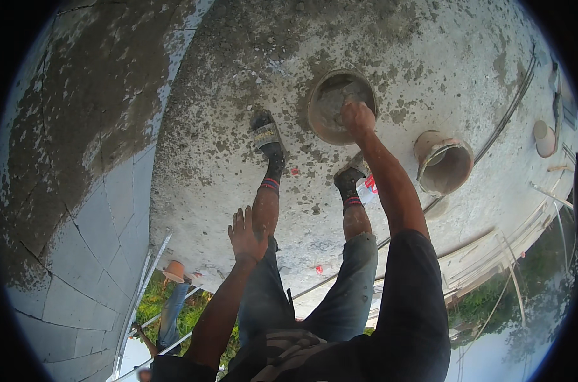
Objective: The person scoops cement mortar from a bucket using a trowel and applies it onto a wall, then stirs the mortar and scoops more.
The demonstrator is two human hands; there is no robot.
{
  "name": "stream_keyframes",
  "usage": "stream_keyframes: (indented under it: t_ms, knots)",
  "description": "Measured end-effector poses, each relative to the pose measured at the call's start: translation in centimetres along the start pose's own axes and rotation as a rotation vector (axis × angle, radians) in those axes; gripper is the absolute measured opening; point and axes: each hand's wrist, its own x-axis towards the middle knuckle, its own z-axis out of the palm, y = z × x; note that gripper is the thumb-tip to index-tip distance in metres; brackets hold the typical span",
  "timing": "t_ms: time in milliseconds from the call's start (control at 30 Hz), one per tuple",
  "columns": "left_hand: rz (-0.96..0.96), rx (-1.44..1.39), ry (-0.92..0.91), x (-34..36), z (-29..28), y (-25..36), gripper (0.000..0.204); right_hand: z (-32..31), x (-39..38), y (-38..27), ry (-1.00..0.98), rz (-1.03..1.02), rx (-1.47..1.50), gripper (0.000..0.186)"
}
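Observation:
My right hand is closed round the handle of a trowel, held over a round bucket. Grey wet mortar shows inside, and the trowel's blade lies at or just above it; the exact contact is unclear. My left hand has its fingers spread and holds nothing. It is beside my left leg near the knee, and whether it rests there I cannot tell. My feet, in dark socks and sandals, stand on the near side of the bucket.
A second, mortar-crusted bucket lies tilted at right, near a long dark pipe or cable. A clear bottle is by my right foot. The block wall at left is partly plastered. Another person's leg shows lower left beside an orange container.

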Motion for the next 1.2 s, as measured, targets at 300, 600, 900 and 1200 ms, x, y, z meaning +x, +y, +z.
stream_keyframes:
  t_ms: [300, 600, 900, 1200]
  knots:
    - [0.004, -0.036, 0.013, 0.1, 0.0, 0.7, 0.080, 6.3, -8.2, -0.9, -0.065, 0.070, 0.146, 0.031]
    - [-0.028, 0.004, -0.003, -0.1, -0.8, 0.0, 0.080, 0.0, -10.2, -1.6, -0.214, -0.008, 0.215, 0.021]
    - [-0.002, -0.011, 0.024, 0.2, -0.1, 0.4, 0.080, 4.8, -2.2, 1.8, 0.142, 0.283, 0.257, 0.032]
    - [-0.030, -0.089, 0.020, 0.3, -0.8, -1.0, 0.079, 6.8, -6.3, 0.6, -0.054, 0.404, 1.195, 0.032]
